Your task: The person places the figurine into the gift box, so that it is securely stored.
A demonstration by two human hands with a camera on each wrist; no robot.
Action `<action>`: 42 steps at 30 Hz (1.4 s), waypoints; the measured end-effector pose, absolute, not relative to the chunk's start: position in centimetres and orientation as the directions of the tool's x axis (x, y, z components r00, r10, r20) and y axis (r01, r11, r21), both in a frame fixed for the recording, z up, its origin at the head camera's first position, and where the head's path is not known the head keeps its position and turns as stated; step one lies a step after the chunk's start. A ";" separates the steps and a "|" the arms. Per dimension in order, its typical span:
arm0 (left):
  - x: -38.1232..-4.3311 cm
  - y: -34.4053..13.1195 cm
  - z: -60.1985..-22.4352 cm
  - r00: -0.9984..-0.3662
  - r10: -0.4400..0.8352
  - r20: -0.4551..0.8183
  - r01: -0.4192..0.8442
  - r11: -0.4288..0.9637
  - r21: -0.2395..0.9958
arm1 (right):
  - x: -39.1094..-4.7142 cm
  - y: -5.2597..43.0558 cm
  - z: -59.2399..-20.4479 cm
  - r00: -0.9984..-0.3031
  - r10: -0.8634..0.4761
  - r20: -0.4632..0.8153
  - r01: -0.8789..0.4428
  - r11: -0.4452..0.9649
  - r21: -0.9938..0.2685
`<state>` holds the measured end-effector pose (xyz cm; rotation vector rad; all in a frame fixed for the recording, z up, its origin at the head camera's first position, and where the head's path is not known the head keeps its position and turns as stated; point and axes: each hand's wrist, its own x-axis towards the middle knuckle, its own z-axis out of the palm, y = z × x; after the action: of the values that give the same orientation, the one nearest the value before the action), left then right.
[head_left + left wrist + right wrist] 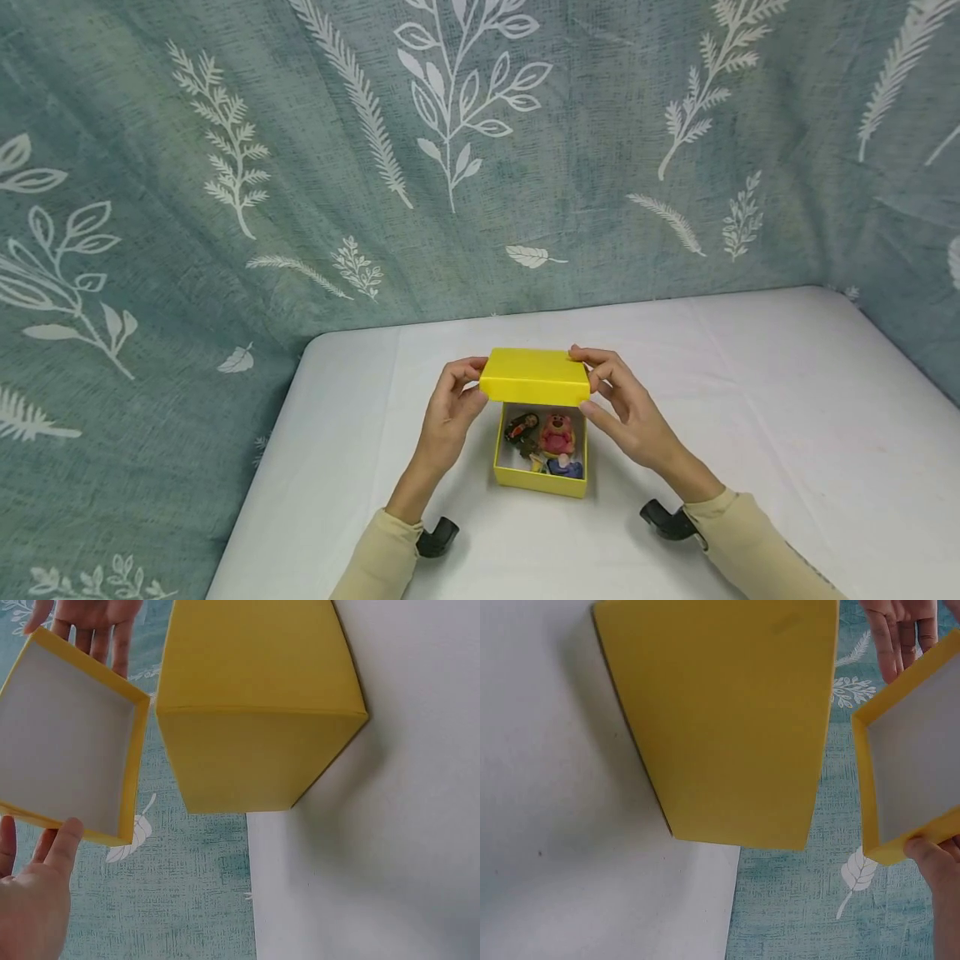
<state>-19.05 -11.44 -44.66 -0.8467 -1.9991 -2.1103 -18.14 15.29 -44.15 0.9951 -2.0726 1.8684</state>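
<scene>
Both hands hold a yellow box lid (536, 377) by its two short sides, above the far part of a yellow box (540, 482). My left hand (452, 414) grips the lid's left end, and my right hand (628, 408) grips its right end with the thumb at the lower edge. Inside the box lie a pink bear figure (557, 435), a dark-haired figure (521, 427) and a blue figure (565, 467); the lid hides the box's back. The lid's white inside (67, 727) shows in the left wrist view, apart from the box wall (259, 757).
A white-covered table (697, 367) carries the box. Behind it hangs a green curtain (585, 217) with white leaf prints. Black curved wrist mounts (438, 538) stick out from the beige sleeves (382, 554).
</scene>
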 end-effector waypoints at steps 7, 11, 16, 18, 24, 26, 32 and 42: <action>-19.0 -11.3 -44.8 -0.834 0.285 0.472 0.469 -0.084 0.879 | -18.2 15.6 -44.3 -0.769 -0.351 0.534 -0.565 -0.018 -0.825; -18.9 -11.2 -44.8 -0.834 0.303 0.461 0.457 -0.087 0.885 | -18.3 15.9 -44.3 -0.778 -0.374 0.504 -0.538 -0.017 -0.843; -18.9 -11.2 -45.0 -0.828 0.334 0.450 0.459 -0.058 0.887 | -18.3 16.1 -44.5 -0.787 -0.402 0.468 -0.513 0.006 -0.858; -19.0 -11.2 -45.1 -0.823 0.341 0.454 0.470 -0.041 0.882 | -18.2 16.2 -44.5 -0.792 -0.411 0.451 -0.497 0.008 -0.867; -19.1 -11.2 -45.2 -0.810 0.355 0.468 0.488 -0.037 0.872 | -18.2 16.8 -44.5 -0.816 -0.440 0.374 -0.443 0.062 -0.894; -19.1 -11.2 -45.3 -0.806 0.362 0.469 0.489 -0.041 0.871 | -18.2 17.0 -44.6 -0.820 -0.446 0.358 -0.435 0.081 -0.897; -19.0 -11.1 -45.2 -0.796 0.374 0.475 0.498 -0.041 0.866 | -18.1 17.6 -44.8 -0.798 -0.468 0.378 -0.457 0.063 -0.887; -19.0 -11.8 -44.9 -0.750 0.449 0.486 0.544 0.001 0.839 | -18.1 18.7 -45.2 -0.754 -0.504 0.421 -0.503 0.031 -0.864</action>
<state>-18.98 -11.76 -44.90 -1.0769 -2.1659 -1.8807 -18.05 18.66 -45.16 1.1013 -2.2559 1.8892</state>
